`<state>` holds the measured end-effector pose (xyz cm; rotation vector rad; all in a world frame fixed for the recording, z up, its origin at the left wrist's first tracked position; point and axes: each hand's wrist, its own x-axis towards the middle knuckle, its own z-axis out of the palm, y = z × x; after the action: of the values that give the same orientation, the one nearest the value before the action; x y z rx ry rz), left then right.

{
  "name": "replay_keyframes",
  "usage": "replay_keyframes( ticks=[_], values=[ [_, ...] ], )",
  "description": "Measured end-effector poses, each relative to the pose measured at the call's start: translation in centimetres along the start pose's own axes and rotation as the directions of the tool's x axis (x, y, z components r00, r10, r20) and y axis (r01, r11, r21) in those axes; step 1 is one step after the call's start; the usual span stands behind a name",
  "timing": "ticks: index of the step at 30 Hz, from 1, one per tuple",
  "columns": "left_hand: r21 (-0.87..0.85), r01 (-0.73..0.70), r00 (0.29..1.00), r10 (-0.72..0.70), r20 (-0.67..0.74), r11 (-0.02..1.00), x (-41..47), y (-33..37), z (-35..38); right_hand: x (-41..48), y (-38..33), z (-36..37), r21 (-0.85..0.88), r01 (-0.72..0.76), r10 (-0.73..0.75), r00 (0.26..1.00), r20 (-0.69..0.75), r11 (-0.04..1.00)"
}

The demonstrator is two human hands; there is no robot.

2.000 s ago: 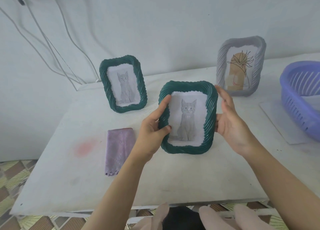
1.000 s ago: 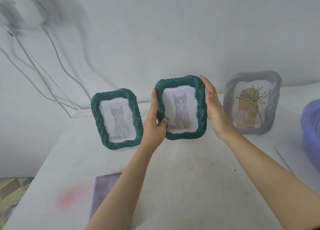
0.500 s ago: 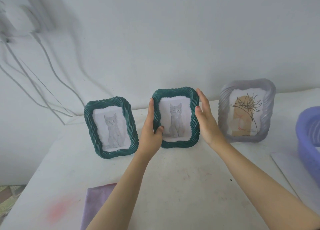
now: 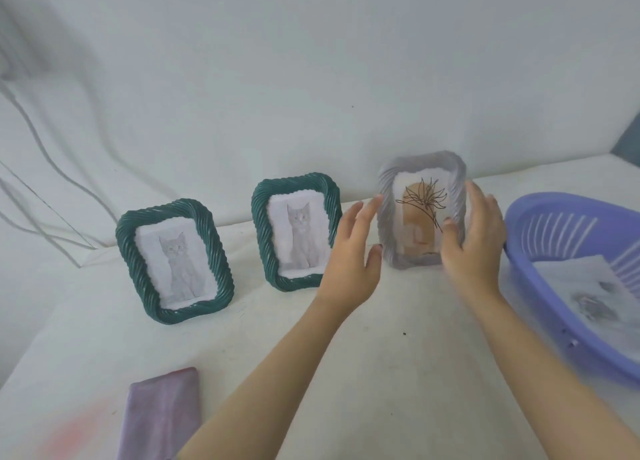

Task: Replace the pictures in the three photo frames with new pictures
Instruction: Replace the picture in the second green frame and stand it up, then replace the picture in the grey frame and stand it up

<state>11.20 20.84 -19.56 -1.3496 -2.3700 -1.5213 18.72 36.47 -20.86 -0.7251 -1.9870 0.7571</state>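
Left frame [image 4: 194, 310]: dark green, twisted rope ribbing all round.
Left picture [image 4: 178, 265]: grey cat on white paper.
Middle frame [image 4: 294, 180]: the same dark green, the same twisted ribbing.
Middle picture [image 4: 299, 231]: grey cat on white.
Right frame [image 4: 420, 161]: pale lilac-grey, twisted ribbing, blurred.
Right picture [image 4: 417, 217]: tan arch and black line-drawn plant on white.
Basket [image 4: 571, 200], right edge: periwinkle blue, wall striped with pale slits.
Sheet [image 4: 588, 297] in the basket: white, blurred grey print.
Cloth [image 4: 162, 414], lower left: mauve.
Tabletop [image 4: 398, 373]: off-white.
Smudge [image 4: 76, 439], lower left corner: faint pink-red.
Wall [image 4: 311, 61]: pale greenish white.
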Motion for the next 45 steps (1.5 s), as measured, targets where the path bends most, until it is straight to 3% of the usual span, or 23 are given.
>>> replay_keyframes(
  ticks=[4, 7, 12, 22, 29, 33, 38, 40, 45],
  values=[
    [-0.100, 0.174, 0.979, -0.161, 0.127, 0.980, 2.4, -0.5, 2.3, 0.6, 0.9, 0.0, 0.223, -0.148, 0.106, 0.976, 0.190, 0.963],
    [-0.150, 0.277, 0.958, -0.260, 0.121, 0.949, 3.1, -0.2, 2.5, 0.3, 1.0, -0.5, 0.245, -0.198, 0.141, 0.963, 0.232, 0.949],
    [-0.180, 0.308, 0.951, -0.301, 0.065, 0.934, 2.1, -0.1, 0.7, -1.4, 0.0, -1.8, 0.293, -0.228, 0.158, 0.957, 0.243, 0.929],
    [-0.444, 0.451, 0.891, -0.358, 0.280, 0.774, -6.0, 3.6, -6.9, -8.0, -4.8, -6.8, 0.487, -0.378, 0.175, 0.895, 0.411, 0.787],
    [-0.444, 0.561, 0.827, -0.460, 0.322, 0.698, -13.2, 3.1, -9.8, -13.7, -6.9, -7.4, 0.473, -0.490, 0.201, 0.819, 0.538, 0.732],
    [-0.397, 0.601, 0.799, -0.522, 0.298, 0.694, -15.5, 2.6, -9.8, -15.3, -7.4, -7.1, 0.503, -0.510, 0.215, 0.819, 0.532, 0.698],
    [-0.155, 0.508, 0.860, -0.491, 0.139, 0.847, -16.3, 3.3, -9.1, -16.8, -9.0, -7.3, 0.602, -0.459, 0.229, 0.878, 0.420, 0.653],
    [-0.089, 0.450, 0.893, -0.446, 0.065, 0.888, -16.0, 4.6, -9.1, -17.1, -9.7, -7.4, 0.614, -0.402, 0.213, 0.909, 0.359, 0.679],
    [-0.192, 0.465, 0.883, -0.467, 0.037, 0.864, -14.4, 8.5, -9.0, -17.8, -11.2, -7.4, 0.565, -0.243, 0.077, 0.950, 0.302, 0.788]
  ],
)
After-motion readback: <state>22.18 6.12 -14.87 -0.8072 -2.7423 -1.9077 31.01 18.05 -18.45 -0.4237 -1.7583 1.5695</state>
